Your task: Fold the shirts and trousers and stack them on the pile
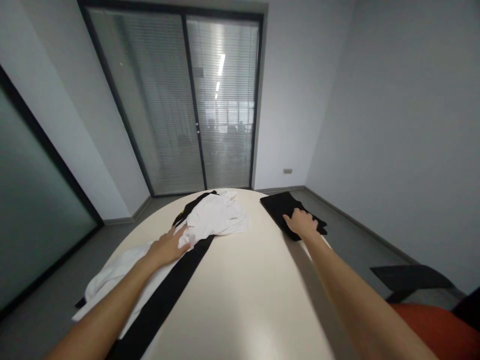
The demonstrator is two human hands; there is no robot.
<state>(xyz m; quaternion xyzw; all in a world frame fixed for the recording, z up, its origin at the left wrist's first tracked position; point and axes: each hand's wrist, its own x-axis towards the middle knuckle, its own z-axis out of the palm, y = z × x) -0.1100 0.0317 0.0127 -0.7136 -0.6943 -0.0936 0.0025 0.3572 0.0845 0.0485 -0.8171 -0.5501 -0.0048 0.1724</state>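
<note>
My left hand (168, 248) rests on a crumpled white garment (217, 214), thumb and fingers apart. The garment stretches from the far part of the table down along its left side, partly hidden by my left forearm. Black cloth (176, 292) lies beneath it and shows as a long strip, with another dark piece (191, 206) at its far left edge. On the right, my right hand (303, 223) lies with fingers spread over a flat, folded black cloth item (279, 207). That item sits at the table's right edge, its pointed corners sticking out past the rim.
A pale, rounded table (240, 280) stands under the cloth. An orange-seated chair (431, 325) with a black armrest (410, 277) is at the lower right. Beyond the table are a glass partition with blinds (225, 125) and a wall socket (287, 171).
</note>
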